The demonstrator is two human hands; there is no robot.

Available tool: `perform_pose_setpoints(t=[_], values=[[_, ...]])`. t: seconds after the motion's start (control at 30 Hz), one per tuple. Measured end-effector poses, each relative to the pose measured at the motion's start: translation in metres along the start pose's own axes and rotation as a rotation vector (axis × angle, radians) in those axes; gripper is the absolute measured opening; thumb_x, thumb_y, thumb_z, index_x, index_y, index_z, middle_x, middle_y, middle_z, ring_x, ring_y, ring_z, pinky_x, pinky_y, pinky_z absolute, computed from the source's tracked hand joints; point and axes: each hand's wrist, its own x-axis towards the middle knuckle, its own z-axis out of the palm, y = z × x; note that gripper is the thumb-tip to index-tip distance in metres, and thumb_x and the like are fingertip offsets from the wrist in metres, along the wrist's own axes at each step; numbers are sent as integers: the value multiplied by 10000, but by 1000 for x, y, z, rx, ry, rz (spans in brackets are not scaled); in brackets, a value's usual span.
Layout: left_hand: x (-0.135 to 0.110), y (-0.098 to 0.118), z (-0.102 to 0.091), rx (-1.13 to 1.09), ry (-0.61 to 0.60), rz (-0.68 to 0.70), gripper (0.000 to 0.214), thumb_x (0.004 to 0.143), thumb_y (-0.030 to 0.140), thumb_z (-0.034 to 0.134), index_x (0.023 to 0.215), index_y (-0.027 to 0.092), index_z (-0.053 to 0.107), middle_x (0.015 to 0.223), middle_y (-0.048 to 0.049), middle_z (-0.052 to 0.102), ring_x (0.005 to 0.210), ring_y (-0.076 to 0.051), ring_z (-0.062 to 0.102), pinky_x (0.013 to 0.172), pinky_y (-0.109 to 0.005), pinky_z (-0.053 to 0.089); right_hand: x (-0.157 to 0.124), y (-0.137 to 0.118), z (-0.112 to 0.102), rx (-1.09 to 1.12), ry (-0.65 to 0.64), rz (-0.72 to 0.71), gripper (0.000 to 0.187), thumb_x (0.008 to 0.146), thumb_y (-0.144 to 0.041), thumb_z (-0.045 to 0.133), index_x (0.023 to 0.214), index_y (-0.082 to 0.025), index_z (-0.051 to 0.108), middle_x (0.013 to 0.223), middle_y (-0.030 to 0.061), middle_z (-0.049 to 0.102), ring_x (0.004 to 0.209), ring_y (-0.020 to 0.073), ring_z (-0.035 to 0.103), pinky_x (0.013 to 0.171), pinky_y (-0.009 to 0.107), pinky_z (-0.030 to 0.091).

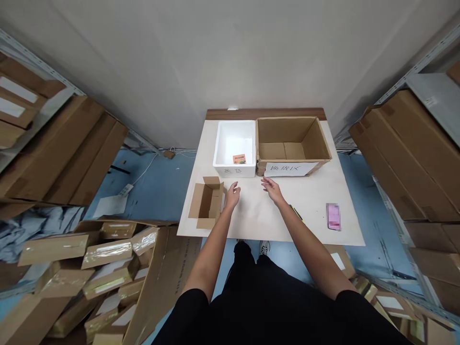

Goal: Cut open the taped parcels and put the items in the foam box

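My left hand (233, 195) is raised over the table, just right of a small open carton (196, 202) with its flaps spread. Its fingers are loosely curved and hold nothing. Facing it, my right hand (273, 190) has its fingers apart and is likewise without anything in it. Beyond my hands stands a white foam box (230, 171) with handwriting on its front. A small orange packet (239, 159) lies inside that box. Beside it, nearest my right hand, is a larger open cardboard box (319, 163) bearing a handwritten white label (290, 168).
A pixelated pink phone-like object (333, 217) lies on the table's right side. A thin dark item (296, 212) is partly hidden by my right forearm. At lower left a big carton (161, 278) holds several taped boxes. Loaded shelves flank both sides; a wall stands behind.
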Motion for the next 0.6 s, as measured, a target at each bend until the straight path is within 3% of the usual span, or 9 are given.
perform_pose_setpoints(t=[0.17, 0.3, 0.47, 0.6], values=[[-24, -49, 8, 185, -40, -146, 583, 936, 373, 684, 1483, 198, 589, 1585, -167, 550, 1423, -306, 565, 1185, -429, 429, -28, 47, -14, -86, 16, 128, 485, 887, -315, 641, 1362, -233, 690, 1424, 113, 697, 1213, 230, 684, 986, 409, 581], [-22, -79, 10, 354, -65, -198, 622, 935, 334, 647, 1521, 156, 540, 1675, -182, 430, 1568, -285, 389, 1274, -398, 307, -40, 89, -20, -166, 9, 186, 500, 896, -360, 635, 1378, -237, 689, 1480, 112, 659, 1251, 243, 676, 1023, 431, 567], [-13, -106, 11, 528, -98, -260, 774, 882, 386, 694, 1587, 178, 453, 1758, -185, 250, 1629, -328, 241, 1283, -433, 280, -40, 139, -20, -356, 25, 227, 521, 899, -378, 626, 1397, -241, 691, 1526, 105, 623, 1395, 268, 591, 1167, 475, 464], [-10, -121, 20, 521, -78, -267, 877, 855, 295, 691, 1638, 106, 342, 1671, -259, 389, 1571, -349, 357, 1256, -459, 319, -42, 171, -10, -505, 9, 287, 581, 867, -376, 673, 1421, -202, 681, 1578, 134, 567, 1503, 297, 483, 1265, 487, 334]])
